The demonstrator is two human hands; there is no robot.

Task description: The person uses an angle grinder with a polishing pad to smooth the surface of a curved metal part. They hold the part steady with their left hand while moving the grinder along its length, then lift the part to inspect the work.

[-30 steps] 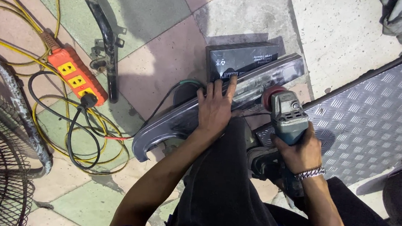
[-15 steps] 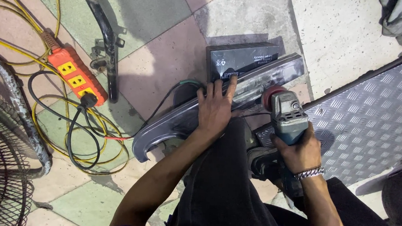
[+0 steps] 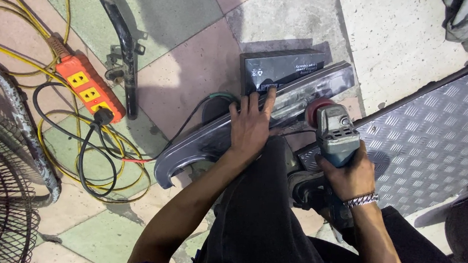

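A worker's left hand point(image 3: 250, 128), fingers spread, presses flat on a grey panel point(image 3: 211, 141); the right hand point(image 3: 351, 175) is wrapped around a grinder point(image 3: 335, 136). The long panel looks stiff, smooth and slippery, best pinned mid-length.

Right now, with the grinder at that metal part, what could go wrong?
1. The left hand presses the curved metal part close to the grinder disc; a slip could bring the fingers to it.
2. The part seems steadied only by hand and knee, so it may shift.
3. The black cord runs beside the part and loops with the yellow cable; it could snag.
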